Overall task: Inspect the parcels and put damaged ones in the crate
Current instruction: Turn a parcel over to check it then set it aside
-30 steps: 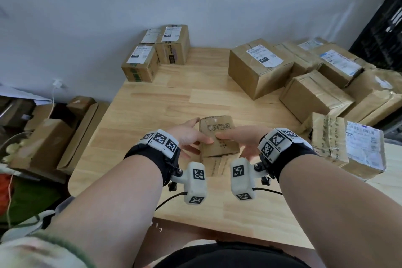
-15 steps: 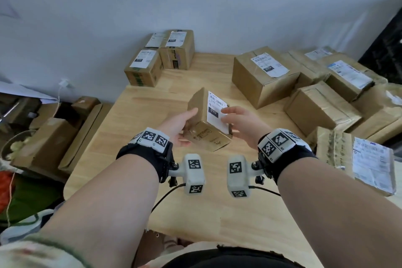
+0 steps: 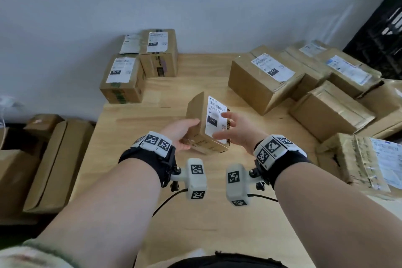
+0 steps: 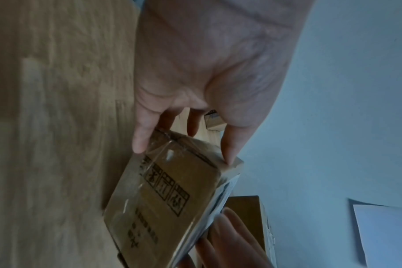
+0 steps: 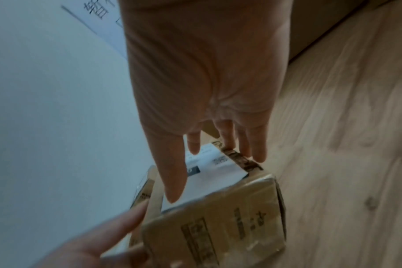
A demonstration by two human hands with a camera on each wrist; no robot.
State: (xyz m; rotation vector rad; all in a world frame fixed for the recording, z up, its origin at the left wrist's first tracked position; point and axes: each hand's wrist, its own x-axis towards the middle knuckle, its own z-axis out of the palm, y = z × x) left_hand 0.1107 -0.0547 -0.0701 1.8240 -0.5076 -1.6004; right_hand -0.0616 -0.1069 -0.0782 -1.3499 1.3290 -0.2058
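A small brown parcel with a white label hangs tilted above the wooden table. My left hand grips its left end, thumb on the side face and fingers underneath. In the left wrist view the left hand clamps the taped end of the parcel. My right hand is spread, straight fingers lightly against the label side. In the right wrist view the right hand lies over the label of the parcel. A black crate stands at the far right.
A heap of larger parcels fills the table's right side, with a crumpled labelled parcel nearest my right arm. Three small parcels sit at the back left corner. Flattened cartons lie on the floor left of the table.
The small parcel rose off the table and turned until its label faces me, moving farther from my body. My right hand loosened from a grip to spread fingers.
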